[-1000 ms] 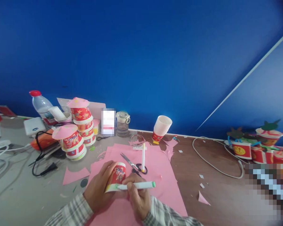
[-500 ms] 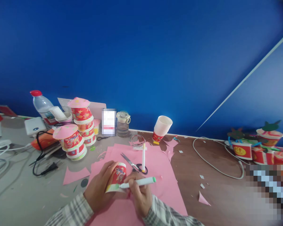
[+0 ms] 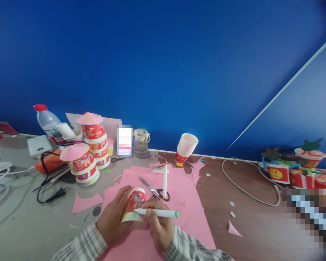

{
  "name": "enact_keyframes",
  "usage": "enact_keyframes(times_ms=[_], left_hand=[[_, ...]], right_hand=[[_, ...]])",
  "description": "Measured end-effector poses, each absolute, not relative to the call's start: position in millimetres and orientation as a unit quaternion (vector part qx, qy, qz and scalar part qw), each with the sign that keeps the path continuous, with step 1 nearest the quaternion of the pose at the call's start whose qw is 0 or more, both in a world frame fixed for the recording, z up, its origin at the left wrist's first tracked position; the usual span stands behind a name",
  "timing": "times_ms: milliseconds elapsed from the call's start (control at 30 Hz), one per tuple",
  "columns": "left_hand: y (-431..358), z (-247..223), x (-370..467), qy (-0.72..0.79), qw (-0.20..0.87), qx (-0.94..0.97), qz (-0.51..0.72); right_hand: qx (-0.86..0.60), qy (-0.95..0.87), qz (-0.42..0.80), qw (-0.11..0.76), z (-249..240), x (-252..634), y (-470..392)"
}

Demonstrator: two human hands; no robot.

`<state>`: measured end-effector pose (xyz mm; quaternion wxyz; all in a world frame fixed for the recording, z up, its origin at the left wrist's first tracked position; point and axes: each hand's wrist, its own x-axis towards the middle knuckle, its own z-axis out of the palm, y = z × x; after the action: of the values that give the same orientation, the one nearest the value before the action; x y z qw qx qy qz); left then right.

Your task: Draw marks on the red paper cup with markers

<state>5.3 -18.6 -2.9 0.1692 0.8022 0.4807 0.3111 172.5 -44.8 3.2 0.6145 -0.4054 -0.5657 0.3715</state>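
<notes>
In the head view, the left hand (image 3: pixel 115 215) curls around a red printed cup (image 3: pixel 138 197), tilted above pink paper (image 3: pixel 179 228) on the tabletop (image 3: pixel 214 214); the right hand (image 3: pixel 160 224) pinches a white marker (image 3: pixel 163 213) with a green end, its tip at the cup above a green and yellow band. The bottle (image 3: pixel 47 121) bears a label (image 3: pixel 55 134) too small to read; the white box (image 3: pixel 40 145) has a dark oval mark, also illegible. A bright panel (image 3: pixel 125 141) is pixelated, and the yellow emblem on a decorated cup (image 3: pixel 278 174) at far right cannot be made out. Scissors (image 3: pixel 152 187) lie just beyond the right hand, which hides part of one handle, with a yellow-tipped pen (image 3: pixel 165 183) across them. Farther back stand a tall tower (image 3: pixel 93 131) and a short tower (image 3: pixel 83 163) of cups with pink roofs, a lidded jar (image 3: pixel 141 145) and a leaning cup stack (image 3: pixel 187 144). A black plug (image 3: pixel 57 195) lies left, a pale cable (image 3: pixel 273 205) right.
</notes>
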Motion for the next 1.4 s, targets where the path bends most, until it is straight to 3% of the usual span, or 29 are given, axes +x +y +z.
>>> enact_keyframes(times_ms=[300, 867, 1167, 1400], left_hand=[[-16.9, -10.9, 1.7, 0.478, 0.166, 0.806, 0.306], [-19.0, -6.1, 4.8, 0.475, 0.156, 0.807, 0.313], [-20.6, -2.3, 6.8, 0.478, 0.159, 0.807, 0.308], [-20.1, -5.3, 5.4, 0.483, 0.154, 0.807, 0.304]], right_hand=[[-0.412, -0.542, 0.422, 0.599, 7.2, 178.9, -44.7], [-0.401, -0.663, 0.276, 0.569, 15.7, 180.4, -48.1], [-0.359, -0.679, 0.269, 0.581, 14.3, 178.4, -53.7], [-0.411, -0.649, 0.28, 0.575, 15.4, 183.6, -43.0]])
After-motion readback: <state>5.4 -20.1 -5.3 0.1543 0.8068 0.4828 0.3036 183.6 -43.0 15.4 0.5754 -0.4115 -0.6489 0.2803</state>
